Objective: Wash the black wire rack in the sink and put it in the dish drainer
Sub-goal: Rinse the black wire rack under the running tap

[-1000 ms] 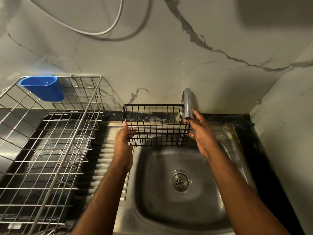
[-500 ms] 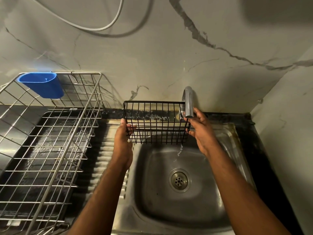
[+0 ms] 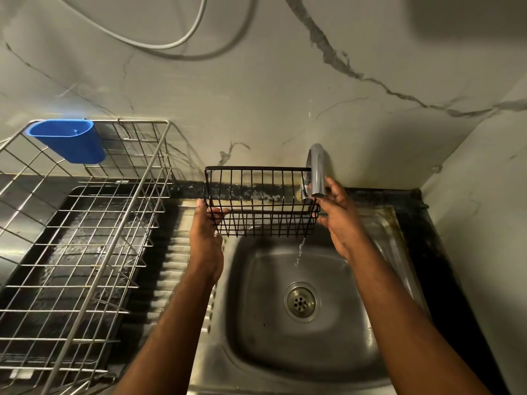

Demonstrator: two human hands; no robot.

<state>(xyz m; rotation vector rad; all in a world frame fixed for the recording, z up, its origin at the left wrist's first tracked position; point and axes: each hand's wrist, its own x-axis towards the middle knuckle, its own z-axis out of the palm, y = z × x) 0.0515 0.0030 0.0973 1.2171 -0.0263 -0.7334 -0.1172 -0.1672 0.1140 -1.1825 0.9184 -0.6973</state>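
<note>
The black wire rack (image 3: 261, 201) hangs in the air over the back edge of the steel sink (image 3: 256, 323), its right end under the chrome tap (image 3: 317, 172). My left hand (image 3: 206, 235) grips its left end, fingers hooked through the wires. My right hand (image 3: 339, 218) holds the right end beside the tap spout. A thin stream of water (image 3: 300, 252) falls through the rack into the basin. The silver wire dish drainer (image 3: 79, 223) stands to the left on a black drip tray.
A blue plastic cup holder (image 3: 68, 141) hangs on the drainer's back left corner. The drain (image 3: 301, 301) lies in the basin's middle. A marble wall rises behind and at the right, and a white cable (image 3: 182, 38) loops across it above.
Water has started to run from the tap and now falls through the rack's right end. The rack and both hands have stayed nearly in place, shifting slightly upward in view.
</note>
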